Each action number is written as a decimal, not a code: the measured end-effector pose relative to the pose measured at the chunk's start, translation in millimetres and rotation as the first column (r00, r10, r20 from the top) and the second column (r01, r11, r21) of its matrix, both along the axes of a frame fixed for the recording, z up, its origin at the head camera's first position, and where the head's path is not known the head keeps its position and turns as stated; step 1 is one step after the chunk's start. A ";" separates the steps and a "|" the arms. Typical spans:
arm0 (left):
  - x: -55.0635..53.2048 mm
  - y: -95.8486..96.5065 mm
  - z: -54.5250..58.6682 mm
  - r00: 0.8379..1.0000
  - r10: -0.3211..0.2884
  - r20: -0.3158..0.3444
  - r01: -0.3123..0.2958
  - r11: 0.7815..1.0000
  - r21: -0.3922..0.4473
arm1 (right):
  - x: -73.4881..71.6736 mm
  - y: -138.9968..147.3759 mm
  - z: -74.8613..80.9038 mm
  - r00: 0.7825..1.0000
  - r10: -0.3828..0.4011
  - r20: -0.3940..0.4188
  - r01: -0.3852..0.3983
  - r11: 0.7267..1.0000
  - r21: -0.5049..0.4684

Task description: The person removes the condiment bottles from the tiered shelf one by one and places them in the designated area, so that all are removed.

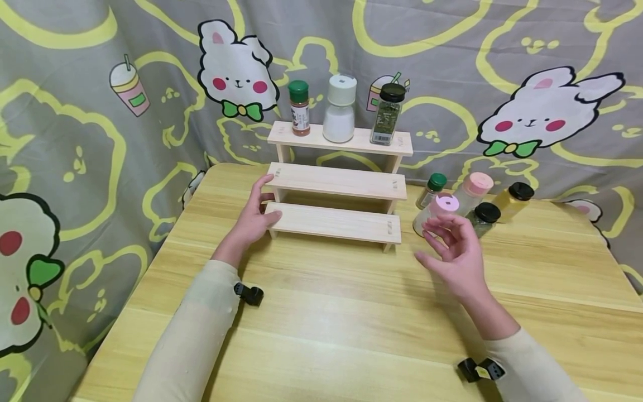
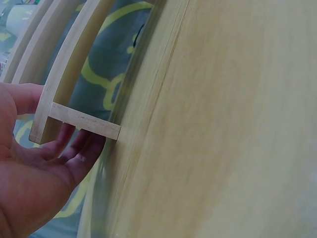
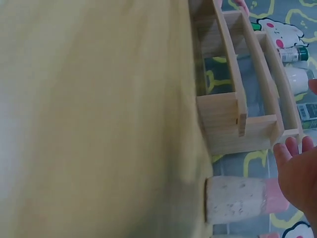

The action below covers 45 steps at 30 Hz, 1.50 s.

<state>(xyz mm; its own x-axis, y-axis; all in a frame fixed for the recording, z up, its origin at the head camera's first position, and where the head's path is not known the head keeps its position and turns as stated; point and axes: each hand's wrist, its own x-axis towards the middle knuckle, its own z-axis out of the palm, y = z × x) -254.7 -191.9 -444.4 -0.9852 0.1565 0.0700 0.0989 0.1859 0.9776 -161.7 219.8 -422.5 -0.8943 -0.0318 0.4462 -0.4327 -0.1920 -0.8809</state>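
Observation:
A three-step wooden rack (image 1: pixel 334 223) stands on the table. My left hand (image 1: pixel 247 219) grips the left end of its lowest step, and in the left wrist view the thumb lies over the board (image 2: pixel 74 49) with fingers beneath, by the leg. On the top step are a green-capped spice bottle (image 1: pixel 300 116), a white-lidded jar (image 1: pixel 339 124) of white grains and a black-lidded jar (image 1: pixel 385 118) of green flakes. My right hand (image 1: pixel 459 259), fingers bent and apart, holds nothing. It is near a pink-lidded jar (image 1: pixel 421 223), partly overlapping it in the head view.
Behind the right hand cluster another green-capped bottle (image 1: pixel 428 195), a taller pink-lidded jar (image 1: pixel 477 185), a black-lidded jar (image 1: pixel 485 214) and a yellow-filled jar (image 1: pixel 508 207). A patterned curtain (image 1: pixel 321 56) hangs along the table's (image 1: pixel 321 329) back and left.

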 end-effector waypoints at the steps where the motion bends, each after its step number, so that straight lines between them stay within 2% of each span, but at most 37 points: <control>1: 0.0 0.0 0.1 1.000 0.000 0.000 0.000 1.000 -0.001 | -2.2 -1.6 1.8 1.000 0.007 -0.010 -0.007 1.000 -0.004; 13: -1.0 -0.3 -1.4 1.000 -0.008 -0.002 0.008 1.000 0.005 | -26.8 -20.3 27.1 0.999 0.003 -0.038 -0.005 1.000 -0.027; 23: -1.3 -0.9 -1.0 1.000 -0.008 0.023 0.008 1.000 0.015 | -48.8 -36.1 44.0 0.998 -0.061 -0.014 0.060 0.997 -0.050; 26: 0.1 -0.6 2.7 0.999 -0.016 0.035 0.015 1.000 0.024 | -56.0 -39.1 48.7 0.997 -0.079 -0.020 0.078 0.996 -0.052; 33: 13.0 5.5 25.4 0.999 -0.026 0.039 0.025 0.999 0.024 | -72.7 -44.9 60.2 0.993 -0.117 0.005 0.118 0.991 -0.059; 45: 12.1 5.1 25.0 0.999 -0.027 0.034 0.026 0.999 0.035 | -105.8 -54.7 77.7 0.975 -0.220 0.024 0.221 0.974 -0.042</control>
